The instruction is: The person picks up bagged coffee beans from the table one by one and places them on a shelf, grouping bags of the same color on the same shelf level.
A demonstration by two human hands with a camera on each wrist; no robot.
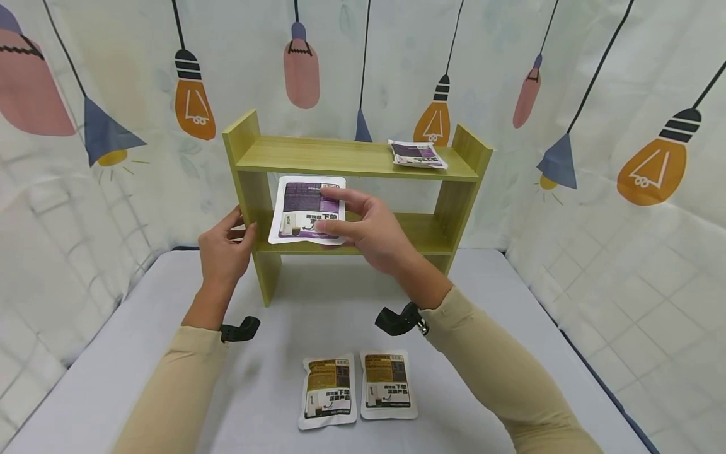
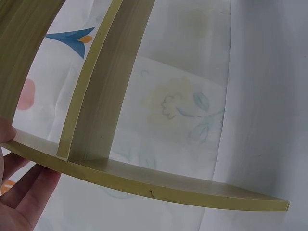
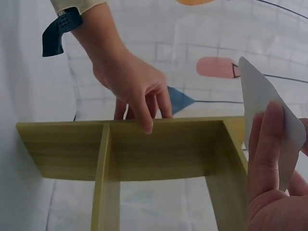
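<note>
- Purple-printed pouch [image 1: 308, 210] is pinched upright in the right hand [image 1: 371, 233], thumb on its printed face and fingers [image 3: 265, 144] behind, long axis roughly vertical, held just in front of the wooden shelf rack [image 1: 351, 157], level with the gap between its two boards.
- Lower shelf [image 1: 420, 232] lies straight behind the pouch, away from the person; its board looks bare, with open room to the right of the pouch.
- Left hand [image 1: 222, 252] grips the rack's left upright, fingers curled round the post, just beside the pouch's left edge.
- Another purple pouch [image 1: 416, 154] lies flat at the right end of the top board.
- Two brown pouches [image 1: 357, 388] lie side by side on the desk [image 1: 510, 302], near the person, well apart from both hands.
</note>
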